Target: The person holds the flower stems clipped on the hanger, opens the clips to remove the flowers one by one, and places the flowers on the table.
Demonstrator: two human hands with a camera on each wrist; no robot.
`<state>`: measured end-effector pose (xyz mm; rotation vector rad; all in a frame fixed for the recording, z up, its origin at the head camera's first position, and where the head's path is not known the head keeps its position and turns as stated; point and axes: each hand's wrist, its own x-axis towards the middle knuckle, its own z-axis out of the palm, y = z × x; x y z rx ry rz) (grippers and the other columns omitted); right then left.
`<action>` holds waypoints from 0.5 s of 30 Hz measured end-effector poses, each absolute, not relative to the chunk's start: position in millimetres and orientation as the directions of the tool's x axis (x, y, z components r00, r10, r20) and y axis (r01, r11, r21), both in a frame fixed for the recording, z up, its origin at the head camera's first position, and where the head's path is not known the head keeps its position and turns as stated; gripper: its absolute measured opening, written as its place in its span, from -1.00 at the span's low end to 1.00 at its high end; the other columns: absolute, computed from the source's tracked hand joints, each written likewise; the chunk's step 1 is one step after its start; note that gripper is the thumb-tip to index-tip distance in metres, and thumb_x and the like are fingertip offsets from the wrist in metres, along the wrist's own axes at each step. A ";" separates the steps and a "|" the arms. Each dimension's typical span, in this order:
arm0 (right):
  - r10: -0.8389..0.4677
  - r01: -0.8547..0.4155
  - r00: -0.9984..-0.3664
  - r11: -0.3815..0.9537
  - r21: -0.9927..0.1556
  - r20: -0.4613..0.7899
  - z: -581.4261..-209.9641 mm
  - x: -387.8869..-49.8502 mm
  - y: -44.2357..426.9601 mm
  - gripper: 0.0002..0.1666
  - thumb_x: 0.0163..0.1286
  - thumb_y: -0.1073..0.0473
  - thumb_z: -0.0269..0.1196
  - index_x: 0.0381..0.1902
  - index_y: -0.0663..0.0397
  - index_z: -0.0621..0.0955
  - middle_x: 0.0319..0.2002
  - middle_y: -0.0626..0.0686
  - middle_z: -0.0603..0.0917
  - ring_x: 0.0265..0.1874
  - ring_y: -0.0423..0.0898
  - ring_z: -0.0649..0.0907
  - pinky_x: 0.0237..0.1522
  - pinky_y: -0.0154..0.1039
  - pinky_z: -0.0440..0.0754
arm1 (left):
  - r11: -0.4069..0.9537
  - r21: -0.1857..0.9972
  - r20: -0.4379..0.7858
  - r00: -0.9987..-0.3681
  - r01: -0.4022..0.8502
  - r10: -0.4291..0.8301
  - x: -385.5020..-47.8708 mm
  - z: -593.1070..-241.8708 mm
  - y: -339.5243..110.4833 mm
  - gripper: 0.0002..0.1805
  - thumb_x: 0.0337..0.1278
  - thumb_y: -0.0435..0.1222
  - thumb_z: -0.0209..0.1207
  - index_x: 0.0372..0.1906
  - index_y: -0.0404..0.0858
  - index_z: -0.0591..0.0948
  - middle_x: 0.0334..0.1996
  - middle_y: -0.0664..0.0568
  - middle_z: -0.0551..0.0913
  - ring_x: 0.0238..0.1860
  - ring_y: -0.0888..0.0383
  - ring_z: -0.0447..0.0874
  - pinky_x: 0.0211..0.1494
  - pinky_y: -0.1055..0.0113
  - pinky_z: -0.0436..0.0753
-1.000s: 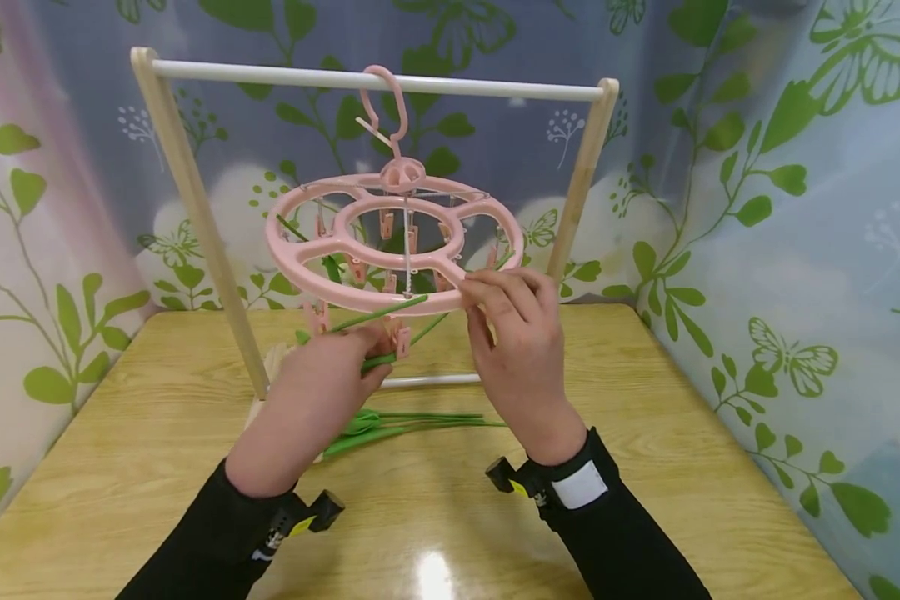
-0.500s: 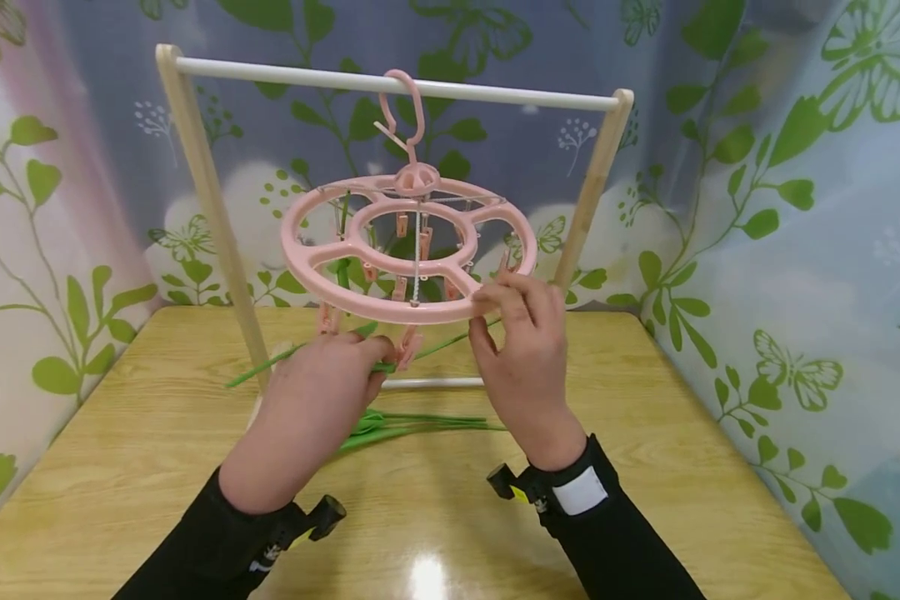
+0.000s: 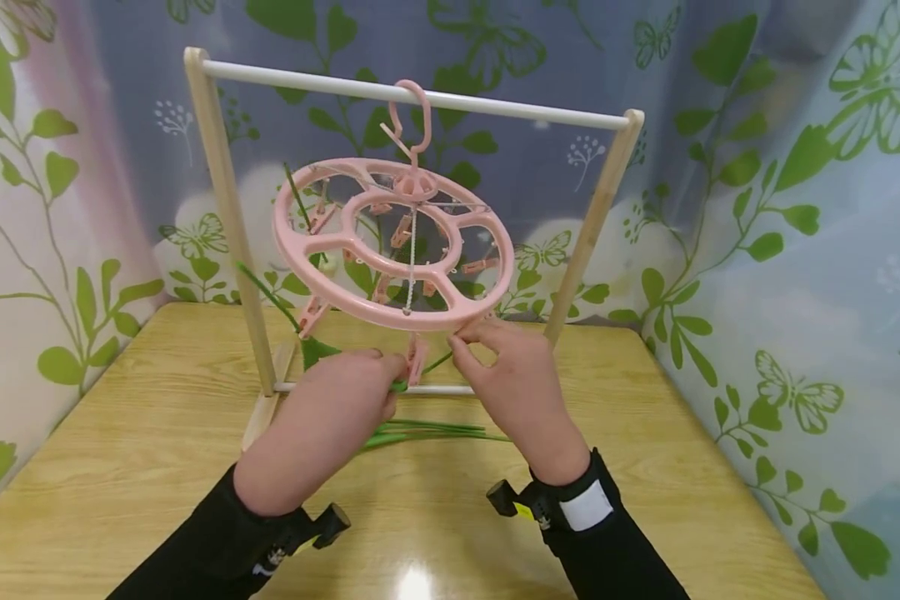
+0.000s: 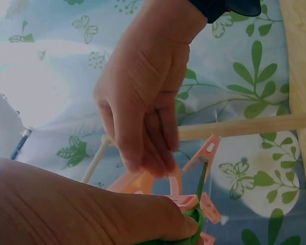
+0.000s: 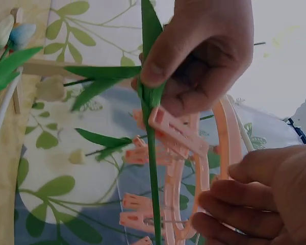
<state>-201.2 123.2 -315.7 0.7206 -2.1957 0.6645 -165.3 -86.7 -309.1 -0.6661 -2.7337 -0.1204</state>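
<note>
A pink round clip hanger (image 3: 378,312) hangs tilted from the rack's white bar (image 3: 322,82), its front right side low. My left hand (image 3: 337,408) pinches the green stem and leaves of an artificial tulip (image 5: 152,178) beside a pink clothespin (image 5: 178,131) under the front of the ring. That tulip's blossom is hidden. Against the front right rim, the thumb and fingertips of my right hand (image 3: 513,375) hold the hanger. Other pale tulips (image 5: 51,88) hang from clips farther back, stems pointing up past the ring's left side.
Several green-stemmed tulips (image 3: 438,431) lie on the wooden table (image 3: 607,500) below the hanger. The rack's wooden posts (image 3: 596,221) stand on both sides, with a low white crossbar (image 3: 446,389) between them. A leaf-patterned curtain (image 3: 795,275) surrounds the table.
The ring has tilted more, its left side rising and its front right dipping. Both hands have lowered slightly, keeping their holds. A clipped tulip's stem on the left now stands out beyond the rim.
</note>
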 end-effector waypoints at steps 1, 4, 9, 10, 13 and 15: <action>-0.318 -0.656 -0.614 0.715 -0.243 0.723 -316.5 -200.9 122.0 -0.83 0.37 0.13 0.41 -0.15 0.06 0.81 -0.18 -0.03 0.82 -0.13 -0.12 0.79 -0.09 -0.17 0.74 | 0.885 0.004 0.325 -0.838 0.466 0.439 -165.7 -309.4 -86.2 -0.87 0.24 -0.28 0.34 -0.14 -0.13 0.70 -0.47 0.07 0.60 -0.55 0.18 0.49 -0.48 0.31 0.48; -0.373 -0.644 -0.683 0.713 -0.278 0.628 -318.3 -201.0 119.7 -0.75 0.37 0.13 0.42 -0.03 0.04 0.78 -0.12 -0.02 0.82 -0.08 -0.07 0.78 -0.04 -0.13 0.72 | 0.879 0.015 0.310 -0.838 0.476 0.448 -166.4 -309.1 -85.6 -0.85 0.25 -0.21 0.37 -0.12 -0.09 0.70 -0.43 0.08 0.64 -0.50 0.18 0.57 -0.48 0.30 0.52; -0.388 -0.633 -0.749 0.657 -0.409 0.536 -318.0 -201.8 119.3 -0.61 0.38 0.11 0.41 0.15 -0.06 0.70 -0.06 -0.02 0.79 -0.04 -0.08 0.77 0.02 -0.08 0.71 | 0.867 0.033 0.320 -0.827 0.497 0.462 -170.7 -309.6 -86.8 -0.79 0.22 -0.18 0.42 -0.07 -0.05 0.72 -0.31 0.09 0.72 -0.35 0.12 0.70 -0.41 0.25 0.63; -0.389 -0.629 -0.760 0.643 -0.437 0.521 -317.7 -201.4 119.4 -0.60 0.38 0.11 0.40 0.17 -0.08 0.69 -0.04 -0.02 0.79 -0.01 -0.08 0.76 0.04 -0.07 0.71 | 0.865 0.036 0.321 -0.825 0.501 0.465 -171.8 -310.0 -87.3 -0.77 0.21 -0.19 0.42 -0.05 -0.05 0.72 -0.29 0.08 0.73 -0.31 0.10 0.72 -0.38 0.24 0.65; -0.397 -0.610 -0.788 0.600 -0.517 0.470 -316.9 -200.1 118.7 -0.64 0.43 0.08 0.37 0.16 -0.10 0.69 0.02 -0.07 0.77 0.07 -0.13 0.73 0.11 -0.08 0.68 | 0.858 0.053 0.310 -0.825 0.511 0.473 -174.2 -311.1 -88.3 -0.74 0.21 -0.18 0.42 -0.02 -0.05 0.72 -0.24 0.07 0.74 -0.24 0.08 0.75 -0.31 0.20 0.69; -0.401 -0.606 -0.794 0.581 -0.543 0.456 -316.7 -199.6 117.5 -0.67 0.45 0.06 0.34 0.13 -0.10 0.70 0.04 -0.10 0.76 0.10 -0.16 0.71 0.15 -0.10 0.67 | 0.854 0.064 0.305 -0.825 0.516 0.476 -174.8 -311.5 -88.6 -0.73 0.21 -0.18 0.42 0.00 -0.04 0.72 -0.23 0.07 0.74 -0.22 0.08 0.75 -0.29 0.21 0.69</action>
